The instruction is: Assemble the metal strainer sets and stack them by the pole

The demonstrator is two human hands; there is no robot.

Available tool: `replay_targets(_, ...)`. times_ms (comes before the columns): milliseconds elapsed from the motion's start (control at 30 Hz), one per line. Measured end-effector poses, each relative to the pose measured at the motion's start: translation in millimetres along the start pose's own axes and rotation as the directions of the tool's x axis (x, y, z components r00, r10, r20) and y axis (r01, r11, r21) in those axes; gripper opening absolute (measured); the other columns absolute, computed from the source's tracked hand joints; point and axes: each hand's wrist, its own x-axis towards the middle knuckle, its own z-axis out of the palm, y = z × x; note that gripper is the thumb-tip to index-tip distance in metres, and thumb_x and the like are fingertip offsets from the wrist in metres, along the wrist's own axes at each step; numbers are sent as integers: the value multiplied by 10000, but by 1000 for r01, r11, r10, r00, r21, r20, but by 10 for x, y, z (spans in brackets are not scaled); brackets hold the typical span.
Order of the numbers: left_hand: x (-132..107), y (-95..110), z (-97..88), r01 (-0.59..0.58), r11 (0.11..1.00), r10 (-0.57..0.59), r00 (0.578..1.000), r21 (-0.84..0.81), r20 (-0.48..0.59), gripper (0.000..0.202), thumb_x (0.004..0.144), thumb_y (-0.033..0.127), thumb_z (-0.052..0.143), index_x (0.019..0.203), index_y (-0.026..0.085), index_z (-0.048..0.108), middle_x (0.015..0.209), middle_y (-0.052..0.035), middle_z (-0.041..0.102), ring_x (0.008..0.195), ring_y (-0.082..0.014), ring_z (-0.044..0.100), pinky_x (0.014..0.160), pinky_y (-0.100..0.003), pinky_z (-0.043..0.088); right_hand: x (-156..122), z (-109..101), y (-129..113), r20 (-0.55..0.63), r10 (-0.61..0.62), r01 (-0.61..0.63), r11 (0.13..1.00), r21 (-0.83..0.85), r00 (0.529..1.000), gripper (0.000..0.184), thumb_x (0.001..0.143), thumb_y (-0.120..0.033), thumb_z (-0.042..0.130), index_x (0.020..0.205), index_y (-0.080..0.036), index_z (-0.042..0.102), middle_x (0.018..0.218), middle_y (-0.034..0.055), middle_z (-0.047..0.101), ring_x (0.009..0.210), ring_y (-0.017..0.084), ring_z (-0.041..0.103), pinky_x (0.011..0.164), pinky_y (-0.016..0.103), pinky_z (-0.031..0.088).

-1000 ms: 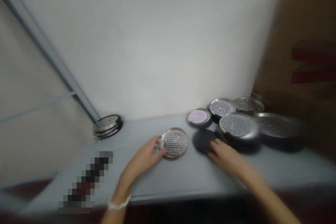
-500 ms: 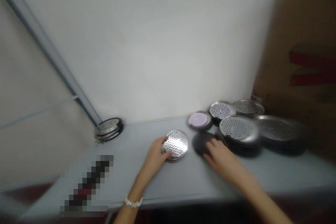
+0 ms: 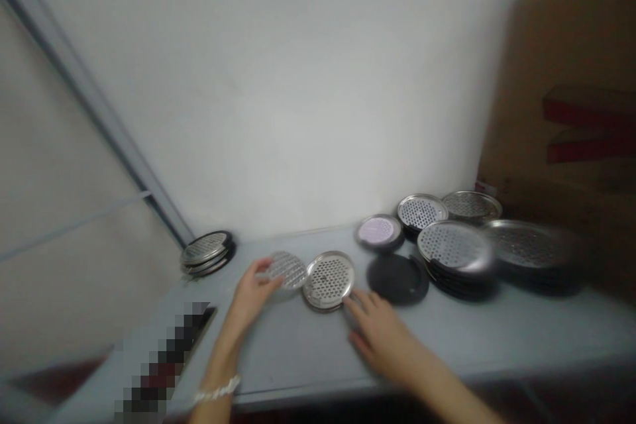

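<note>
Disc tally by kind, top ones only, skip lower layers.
Held perforated disc: 1, in the left hand
Other perforated discs: 7
Black disc: 1
Total: 9
Anything under the right hand is too blurred to count.

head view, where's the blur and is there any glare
Head view: the rightmost stack smears along its right side, and the perforated disc in the left hand looks soft; also head view: pale sheen on the neighbouring stack, blocky pixelation over a dark item.
</note>
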Motion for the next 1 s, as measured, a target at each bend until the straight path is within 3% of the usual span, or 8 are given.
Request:
replay_targets(133,72,-137,-149,22,990,-20,1000,136,-17,665,549,527,776,1075,147,636,1123,-127,691,738,-219,675,739,-371,548,-6,-16,10,11,-2,1,1000,20,1000,603,919,-199,536,1514,-229,440,1556,155,447,1299,366,501,1048,531,463)
replay_targets(400,-21,-53,-396,59,990,-82,979,124,186,619,548,513,813,1043,159,694,950,-81,742,767,-256,703,777,-379,555,-17,-25,49,49,23,-24,1000,15,999,591,967,-242,502,1548,-165,424,1531,174,491,1340,379,477,1099,537,428)
replay_targets(533,-112,-34,-560,68,985,-113,949,160,294,549,520,499,862,938,172,719,736,-14,707,702,-245,682,684,-333,530,13,16,73,66,13,-15,1000,27,998,622,960,-245,494,1564,-137,393,1551,159,481,1364,372,457,1118,535,410)
replay_targets(600,-146,-51,-645,45,979,-108,942,200,318,487,536,513,858,869,185,722,651,12,671,668,-232,655,640,-309,503,25,29,83,76,14,-16,1000,26,997,632,961,-251,490,1569,-121,381,1552,159,481,1371,378,450,1125,542,398)
replay_targets(700,-178,-71,-727,3,959,-99,941,283,324,443,599,566,813,817,191,720,673,1,689,690,-231,655,650,-301,488,29,33,85,85,23,-25,999,25,996,630,966,-253,485,1570,-106,379,1540,168,494,1369,379,452,1126,545,396)
replay_targets(833,-201,-45,-682,-51,883,-142,919,467,368,478,689,621,703,863,176,722,755,-42,736,750,-253,675,683,-310,477,19,39,77,81,44,-46,999,18,996,627,964,-250,500,1567,-120,390,1530,174,502,1368,370,460,1130,533,396)
replay_targets(1000,-218,97,-484,-124,760,-190,896,638,402,419,801,584,582,825,190,721,828,-76,773,825,-278,702,738,-327,460,10,60,75,56,33,-34,999,22,998,614,961,-239,502,1560,-147,407,1530,166,505,1367,370,462,1127,548,397)
